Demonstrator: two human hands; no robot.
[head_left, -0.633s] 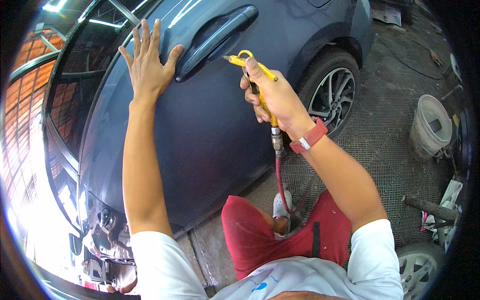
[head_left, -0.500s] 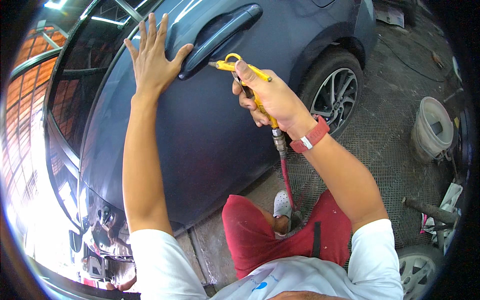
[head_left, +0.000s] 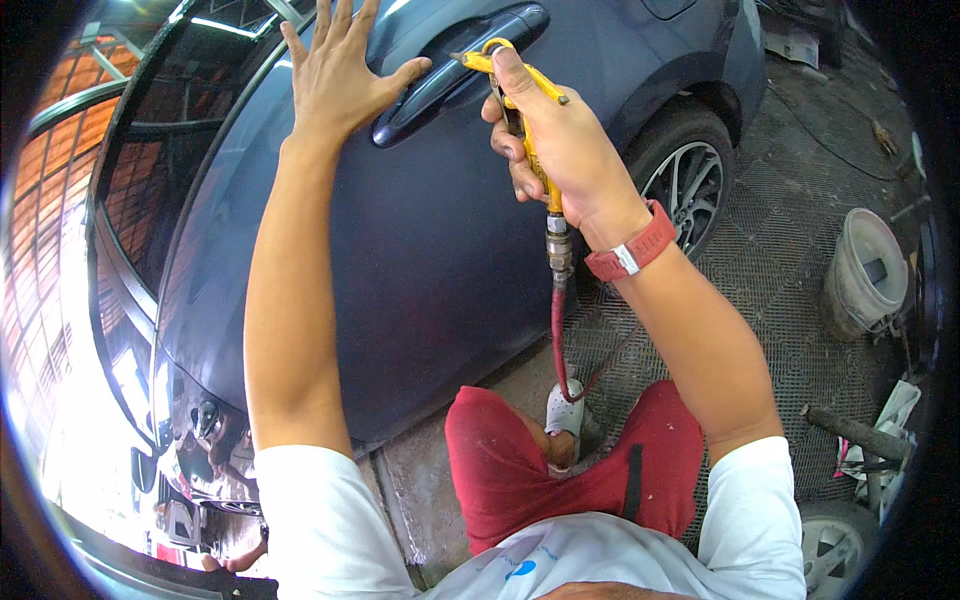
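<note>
A dark blue car door [head_left: 430,260] fills the middle of the view, with a glossy door handle [head_left: 430,100] near its top. My left hand [head_left: 345,85] lies flat with fingers spread on the panel, its thumb beside the handle's near end. In my right hand [head_left: 570,150] is a yellow air blow gun [head_left: 538,165], its fingers wrapped round the grip and lever. The gun's nozzle points left at the handle; whether it touches cannot be told. From a metal coupling [head_left: 558,245] under the grip, a red air hose [head_left: 560,340] hangs down past my knees.
Right of the door is the car's wheel [head_left: 690,180]. A grimy white bucket [head_left: 865,270] stands on the dark grid-patterned floor mat [head_left: 770,240]. Another wheel [head_left: 835,550] and a thick rod [head_left: 855,432] are at the lower right. A thin cable [head_left: 830,145] crosses the floor.
Both hands have shifted up and to the right in view, the blow gun with the right one. The nozzle now points further along the handle. The hose hangs straighter below the coupling.
</note>
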